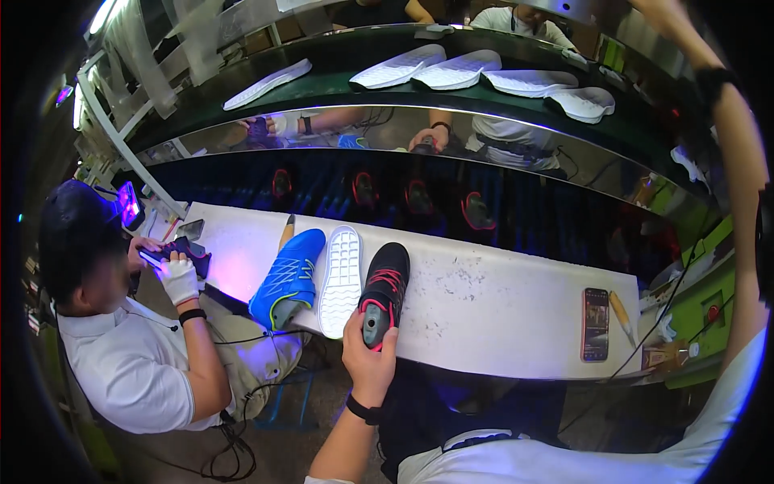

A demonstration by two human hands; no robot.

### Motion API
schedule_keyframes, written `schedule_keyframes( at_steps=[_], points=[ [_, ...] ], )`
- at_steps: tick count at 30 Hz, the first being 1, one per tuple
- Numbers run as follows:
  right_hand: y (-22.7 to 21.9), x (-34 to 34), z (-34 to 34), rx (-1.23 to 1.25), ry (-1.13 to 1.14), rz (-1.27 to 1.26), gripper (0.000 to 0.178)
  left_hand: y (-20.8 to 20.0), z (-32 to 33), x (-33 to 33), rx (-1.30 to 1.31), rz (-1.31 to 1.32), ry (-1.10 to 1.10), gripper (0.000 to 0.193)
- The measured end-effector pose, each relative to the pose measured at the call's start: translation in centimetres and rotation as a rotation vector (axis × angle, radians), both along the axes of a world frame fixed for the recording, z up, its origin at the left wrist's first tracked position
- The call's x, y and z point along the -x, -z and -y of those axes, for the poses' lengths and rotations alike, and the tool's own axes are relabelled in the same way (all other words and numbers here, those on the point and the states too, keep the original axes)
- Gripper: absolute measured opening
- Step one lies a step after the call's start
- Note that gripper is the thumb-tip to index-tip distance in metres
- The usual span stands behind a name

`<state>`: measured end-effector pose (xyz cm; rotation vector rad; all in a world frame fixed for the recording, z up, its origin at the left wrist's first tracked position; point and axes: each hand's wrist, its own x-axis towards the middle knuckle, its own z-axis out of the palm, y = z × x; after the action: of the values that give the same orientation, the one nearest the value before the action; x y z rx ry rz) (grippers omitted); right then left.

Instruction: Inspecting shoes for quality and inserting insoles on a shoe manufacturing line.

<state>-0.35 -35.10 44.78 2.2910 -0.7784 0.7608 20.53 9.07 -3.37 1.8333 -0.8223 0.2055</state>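
Note:
My left hand [371,359] is closed around the heel of a black sneaker [391,270] with red laces and red trim. A grey shoe last [375,324] fills the sneaker's opening. Left of it a white shoe sole [340,282] lies tread side up on the white table [500,302]. Beside that sole stands a blue sneaker [292,274]. High at the upper right my right arm reaches up and forward. Only part of my right hand [663,14] shows at the picture's top edge, near a metal fixture [568,6], and its fingers are cut off.
A co-worker [129,323] at the left handles a dark shoe [189,252]. Several white soles [463,71] lie on the dark green belt [322,89]; more shoes sit on the lower dark conveyor [387,181]. A phone [595,323] and a wooden-handled tool [619,310] lie at the table's right.

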Motion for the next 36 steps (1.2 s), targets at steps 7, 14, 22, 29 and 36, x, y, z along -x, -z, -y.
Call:
schedule_keyframes(
  at_steps=[7,14,22,29,36],
  points=[
    [8.3,-13.9,-5.6,0.531,-0.305,0.331,0.041,-2.3,-1.5,-2.2,0.443,-0.651,0.066,0.022],
    [19.8,-24.2,-7.7,-0.576,-0.28,0.08,0.031,-6.2,1.5,-5.5,0.151,-0.829,0.779,0.021],
    [21.4,-11.4,-17.2,-0.493,-1.001,0.634,0.014,-3.7,5.0,-1.9,-0.106,0.052,0.703,0.03],
    [33.0,7.6,-26.1,-0.903,-0.905,0.949,0.024,-0.8,0.8,6.5,-0.382,0.772,0.733,0.061],
    [36.5,12.9,-28.3,-1.632,-0.568,0.856,0.049,-7.7,8.0,6.4,0.177,0.41,0.788,0.056]
  ],
)
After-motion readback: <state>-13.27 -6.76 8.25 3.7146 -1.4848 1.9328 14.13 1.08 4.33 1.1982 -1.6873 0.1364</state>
